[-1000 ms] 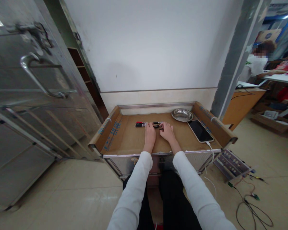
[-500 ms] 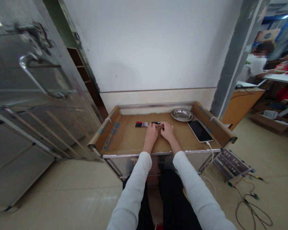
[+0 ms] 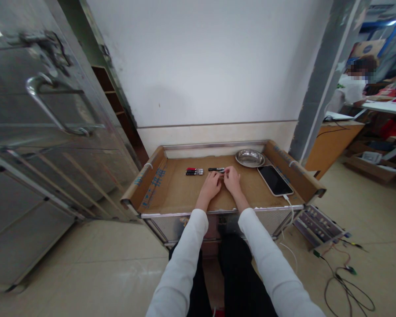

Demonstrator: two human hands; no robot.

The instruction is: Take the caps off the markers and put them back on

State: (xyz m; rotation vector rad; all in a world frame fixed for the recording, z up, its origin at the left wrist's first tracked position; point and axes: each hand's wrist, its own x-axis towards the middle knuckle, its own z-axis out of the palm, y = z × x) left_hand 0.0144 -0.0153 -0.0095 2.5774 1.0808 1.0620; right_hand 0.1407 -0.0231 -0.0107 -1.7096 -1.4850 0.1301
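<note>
My left hand [image 3: 211, 186] and my right hand [image 3: 232, 179] meet low over the cardboard surface, fingers curled in a pinch. Between their fingertips is a marker pen [image 3: 222, 172], mostly hidden by the fingers. Just beyond lies another black marker pen [image 3: 215, 169], flat on the cardboard and pointing sideways. To the left of my left hand, several marker pens [image 3: 194, 173] lie side by side in a neat group, one with a red end and the others black.
A round metal dish [image 3: 250, 157] stands at the back right of the cardboard-lined cart [image 3: 174, 193]. In front of it lies a phone [image 3: 275, 180] with a white cable [image 3: 291, 211]. A metal device [image 3: 317, 226] and loose wires are on the floor. A person in white [image 3: 351, 90] sits far right.
My left hand has turned and shifted slightly right, away from the grouped pens. My right hand has moved a little to the right, and more of the pen beyond the hands shows.
</note>
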